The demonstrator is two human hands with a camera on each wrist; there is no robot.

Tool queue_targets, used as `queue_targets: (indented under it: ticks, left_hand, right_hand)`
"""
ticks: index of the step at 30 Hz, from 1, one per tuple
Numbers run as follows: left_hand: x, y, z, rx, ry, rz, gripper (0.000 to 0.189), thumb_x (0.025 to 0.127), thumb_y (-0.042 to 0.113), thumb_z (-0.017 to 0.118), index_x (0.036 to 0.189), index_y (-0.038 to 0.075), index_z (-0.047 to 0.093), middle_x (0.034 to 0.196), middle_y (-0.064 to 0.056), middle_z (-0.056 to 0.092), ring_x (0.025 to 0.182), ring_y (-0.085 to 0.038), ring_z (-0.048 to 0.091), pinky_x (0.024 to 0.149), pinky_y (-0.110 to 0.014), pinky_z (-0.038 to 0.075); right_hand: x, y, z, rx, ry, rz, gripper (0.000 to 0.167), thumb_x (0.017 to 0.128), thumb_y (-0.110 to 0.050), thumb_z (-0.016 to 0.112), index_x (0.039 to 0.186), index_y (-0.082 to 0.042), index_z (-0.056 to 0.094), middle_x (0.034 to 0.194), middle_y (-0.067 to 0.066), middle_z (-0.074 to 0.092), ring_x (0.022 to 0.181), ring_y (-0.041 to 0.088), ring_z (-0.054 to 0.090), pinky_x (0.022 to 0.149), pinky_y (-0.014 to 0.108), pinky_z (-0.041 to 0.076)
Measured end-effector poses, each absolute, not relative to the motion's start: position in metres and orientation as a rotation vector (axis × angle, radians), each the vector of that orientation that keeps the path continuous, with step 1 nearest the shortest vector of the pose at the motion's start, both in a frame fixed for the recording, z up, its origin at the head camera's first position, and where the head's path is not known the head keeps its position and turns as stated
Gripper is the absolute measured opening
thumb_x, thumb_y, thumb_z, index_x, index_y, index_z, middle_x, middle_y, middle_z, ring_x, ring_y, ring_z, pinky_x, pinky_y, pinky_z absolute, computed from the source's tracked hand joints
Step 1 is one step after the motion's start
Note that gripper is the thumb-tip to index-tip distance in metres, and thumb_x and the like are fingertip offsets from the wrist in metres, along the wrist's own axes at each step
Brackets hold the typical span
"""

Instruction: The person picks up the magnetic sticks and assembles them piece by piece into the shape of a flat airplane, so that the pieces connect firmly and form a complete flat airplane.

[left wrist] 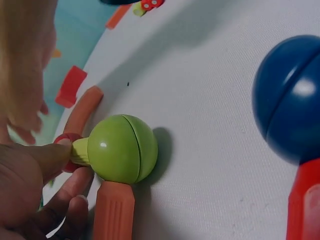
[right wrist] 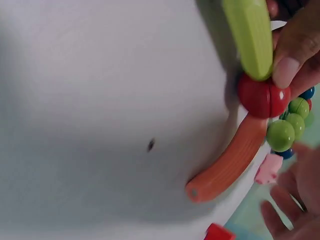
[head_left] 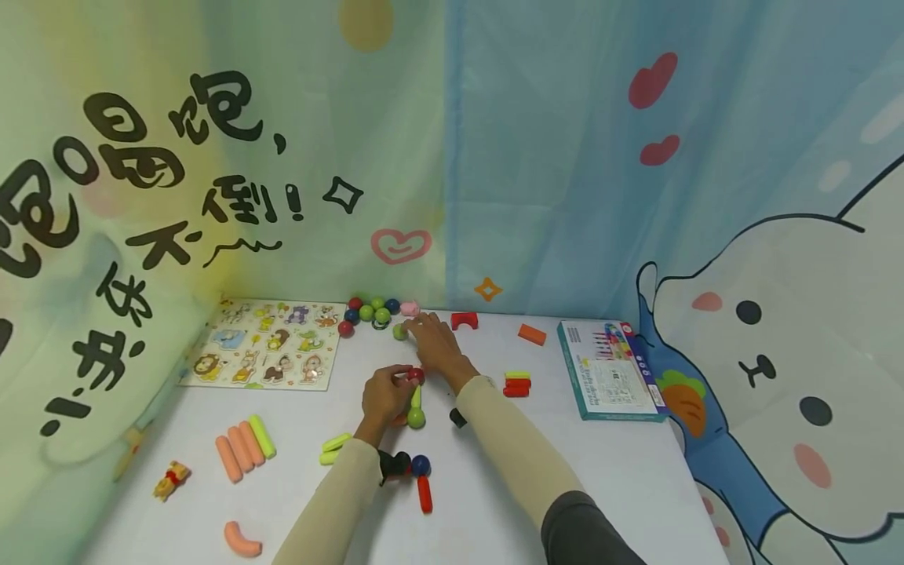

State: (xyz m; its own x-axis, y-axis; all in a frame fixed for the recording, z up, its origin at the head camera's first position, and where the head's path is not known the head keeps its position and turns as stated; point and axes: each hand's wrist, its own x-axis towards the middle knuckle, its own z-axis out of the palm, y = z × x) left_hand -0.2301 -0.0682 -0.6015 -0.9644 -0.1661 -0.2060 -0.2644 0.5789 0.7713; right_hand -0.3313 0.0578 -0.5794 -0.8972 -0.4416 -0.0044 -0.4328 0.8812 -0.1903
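My left hand [head_left: 384, 400] pinches a red ball [right wrist: 256, 97] between thumb and fingers. A yellow-green rod [left wrist: 80, 151] joins that ball to a green ball [left wrist: 120, 150], and an orange rod [left wrist: 114, 212] runs out from the green one. From the red ball a curved orange rod [right wrist: 227, 165] extends along the table. Farther back, my right hand [head_left: 434, 345] reaches toward a loose green ball [head_left: 399, 332], its fingers loosely spread in the right wrist view and right beside the ball.
Several red, blue and green balls [head_left: 366, 313] cluster at the back by a sticker sheet [head_left: 264, 345]. A box [head_left: 610, 369] lies at right. Orange rods [head_left: 240, 447] lie at left, above a small bear figure [head_left: 171, 480]. A blue ball [head_left: 420, 465] with a red rod [head_left: 424, 496] is in front.
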Motion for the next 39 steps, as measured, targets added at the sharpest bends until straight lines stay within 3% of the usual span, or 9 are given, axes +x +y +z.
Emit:
queue_targets:
  ticks: [3, 8, 13, 17, 21, 25, 31, 39]
  left_hand:
    - [-0.230, -0.066, -0.600, -0.344, 2.720, 1.339, 0.035, 0.096, 0.024, 0.076, 0.131, 0.017, 0.076, 0.098, -0.009, 0.074, 0.086, -0.023, 0.065, 0.075, -0.036, 0.047]
    - [-0.229, -0.063, -0.600, -0.286, 2.810, 1.349, 0.035, 0.093, 0.019, 0.080, 0.127, 0.012, 0.077, 0.115, -0.015, 0.073, 0.106, -0.030, 0.065, 0.091, -0.047, 0.051]
    - [-0.233, -0.057, -0.598, -0.249, 2.832, 1.327, 0.037, 0.092, 0.014, 0.079, 0.128, 0.012, 0.076, 0.116, -0.014, 0.071, 0.103, -0.029, 0.062, 0.091, -0.047, 0.050]
    - [-0.238, -0.052, -0.599, -0.212, 2.872, 1.208, 0.040, 0.092, 0.020, 0.078, 0.132, 0.015, 0.074, 0.115, -0.015, 0.069, 0.106, -0.030, 0.060, 0.094, -0.047, 0.051]
    - [-0.242, -0.047, -0.602, -0.194, 2.945, 1.012, 0.038, 0.093, 0.028, 0.079, 0.128, 0.013, 0.074, 0.113, -0.016, 0.068, 0.107, -0.032, 0.060, 0.095, -0.047, 0.052]
    - [-0.244, -0.044, -0.602, -0.216, 2.984, 0.942, 0.030, 0.095, 0.026, 0.078, 0.119, 0.009, 0.074, 0.108, -0.017, 0.068, 0.103, -0.033, 0.060, 0.092, -0.047, 0.052]
    - [-0.245, -0.039, -0.597, -0.308, 2.930, 1.021, 0.026, 0.098, 0.023, 0.074, 0.118, 0.006, 0.071, 0.109, -0.017, 0.066, 0.100, -0.032, 0.061, 0.091, -0.046, 0.053]
    - [-0.248, -0.036, -0.601, -0.420, 2.879, 0.985, 0.033, 0.100, 0.028, 0.070, 0.120, 0.002, 0.068, 0.111, -0.018, 0.064, 0.102, -0.032, 0.059, 0.092, -0.045, 0.054]
  right_hand:
    - [-0.331, 0.067, -0.580, -0.630, 3.062, -0.388, 0.041, 0.101, -0.005, 0.066, 0.137, -0.023, 0.064, 0.137, 0.007, 0.063, 0.127, 0.025, 0.058, 0.104, 0.039, 0.054]
    - [-0.329, 0.080, -0.585, -0.652, 2.942, -0.415, 0.044, 0.104, -0.017, 0.068, 0.146, -0.026, 0.064, 0.143, 0.007, 0.063, 0.132, 0.026, 0.058, 0.110, 0.043, 0.051]
    - [-0.323, 0.091, -0.594, -0.552, 2.906, -0.544, 0.023, 0.102, -0.022, 0.072, 0.124, -0.017, 0.076, 0.124, 0.010, 0.068, 0.119, 0.026, 0.062, 0.107, 0.043, 0.054]
    - [-0.315, 0.105, -0.596, -0.356, 2.987, -0.799, 0.021, 0.099, -0.023, 0.077, 0.117, -0.012, 0.077, 0.114, 0.010, 0.071, 0.110, 0.027, 0.066, 0.104, 0.044, 0.054]
    - [-0.304, 0.119, -0.596, -0.180, 3.028, -0.967, 0.024, 0.099, -0.030, 0.077, 0.115, -0.012, 0.076, 0.113, 0.007, 0.074, 0.109, 0.027, 0.069, 0.101, 0.045, 0.055]
    - [-0.293, 0.128, -0.600, -0.073, 3.008, -1.063, 0.025, 0.101, -0.036, 0.074, 0.112, -0.014, 0.075, 0.110, 0.005, 0.075, 0.104, 0.024, 0.067, 0.097, 0.044, 0.056]
    - [-0.278, 0.132, -0.608, -0.008, 2.812, -1.318, 0.018, 0.101, -0.030, 0.075, 0.115, -0.018, 0.073, 0.118, 0.004, 0.073, 0.103, 0.021, 0.062, 0.096, 0.041, 0.055]
    - [-0.267, 0.130, -0.614, 0.016, 2.803, -1.298, 0.026, 0.092, -0.019, 0.084, 0.116, -0.021, 0.073, 0.120, 0.003, 0.073, 0.101, 0.020, 0.062, 0.094, 0.040, 0.055]
